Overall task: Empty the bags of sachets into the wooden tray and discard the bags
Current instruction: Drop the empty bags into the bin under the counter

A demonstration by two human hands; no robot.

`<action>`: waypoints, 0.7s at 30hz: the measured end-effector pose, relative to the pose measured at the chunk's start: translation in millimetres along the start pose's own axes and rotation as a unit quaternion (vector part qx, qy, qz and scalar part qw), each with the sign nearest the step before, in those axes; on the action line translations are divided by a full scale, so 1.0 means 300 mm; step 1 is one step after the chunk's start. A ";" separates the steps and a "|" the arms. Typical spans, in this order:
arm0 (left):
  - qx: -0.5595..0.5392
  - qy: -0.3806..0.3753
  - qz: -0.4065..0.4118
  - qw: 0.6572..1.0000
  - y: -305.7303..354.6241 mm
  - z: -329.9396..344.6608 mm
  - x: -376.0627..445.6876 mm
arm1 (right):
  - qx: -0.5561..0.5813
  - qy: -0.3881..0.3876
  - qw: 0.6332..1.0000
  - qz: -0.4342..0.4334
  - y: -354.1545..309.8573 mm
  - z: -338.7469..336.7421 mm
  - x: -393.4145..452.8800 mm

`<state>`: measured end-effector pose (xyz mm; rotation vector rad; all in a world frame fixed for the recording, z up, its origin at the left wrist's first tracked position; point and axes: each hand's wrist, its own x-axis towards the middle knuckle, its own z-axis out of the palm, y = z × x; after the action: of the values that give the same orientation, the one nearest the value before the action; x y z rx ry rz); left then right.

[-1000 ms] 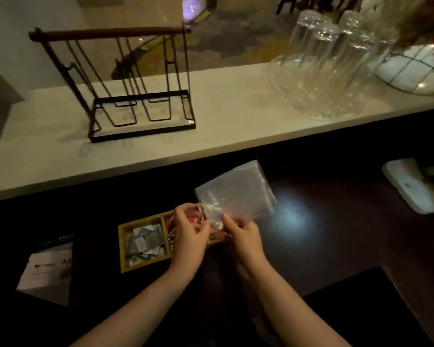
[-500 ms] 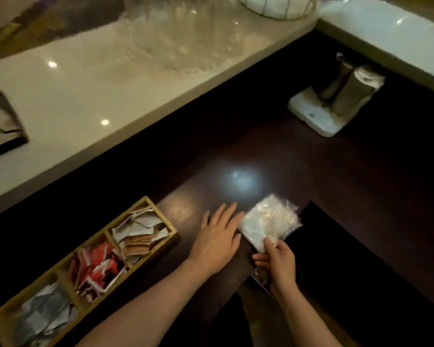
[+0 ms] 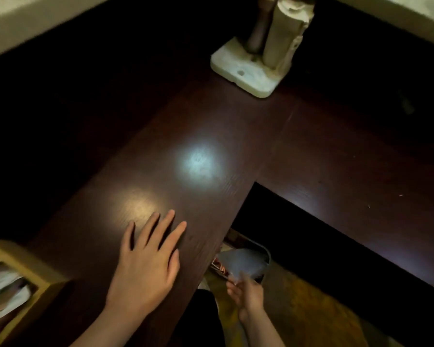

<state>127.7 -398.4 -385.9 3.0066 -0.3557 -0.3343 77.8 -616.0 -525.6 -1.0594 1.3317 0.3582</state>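
Note:
The wooden tray shows only its right end at the lower left edge, with white sachets inside. My left hand lies flat with straight fingers on the dark wooden counter, right of the tray. Below the counter's edge, my right hand is blurred and pinches the lower edge of the clear empty bag, which hangs over a dark-rimmed bin.
A white stand holding a pale roll and a dark cylinder sits at the far end of the counter. A pale stone ledge runs along the top left. The counter has an inner corner by the bin.
The view has swung right, so the tray slid to the left edge. My right hand has carried the bag off the counter, down to the bin. My left hand stays flat on the counter.

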 end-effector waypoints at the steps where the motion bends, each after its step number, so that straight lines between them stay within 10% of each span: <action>1: 0.000 0.004 0.000 1.000 0.000 0.005 0.000 | 0.004 -0.002 1.000 0.016 0.011 0.009 0.031; 15: 0.013 0.037 0.004 0.999 0.000 0.025 0.000 | -0.039 -0.029 0.999 0.021 0.062 -0.067 0.274; 21: 0.009 0.032 0.010 0.999 -0.004 0.022 -0.002 | -0.093 -0.015 0.985 -0.147 -0.077 -0.102 0.102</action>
<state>125.8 -397.6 -392.2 3.0216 -0.3839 -0.2349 84.4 -662.3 -539.9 -1.3825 1.1091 0.2782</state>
